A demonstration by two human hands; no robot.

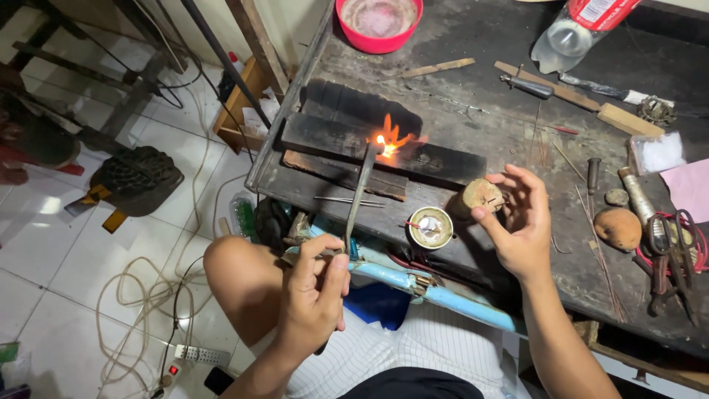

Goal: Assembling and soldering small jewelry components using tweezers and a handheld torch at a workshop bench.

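The left hand (314,295) is pinching long grey metal tongs (360,193), their tip sitting in the small orange flame (388,140); the right hand (517,222), fingers curled, is gripping a short round wooden block (481,196).

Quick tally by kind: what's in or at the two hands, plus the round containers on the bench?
Long metal tongs, in left hand: 1
Small wooden block, at right hand fingertips: 1
Red bowl: 1
Small round dish: 1
Total: 4
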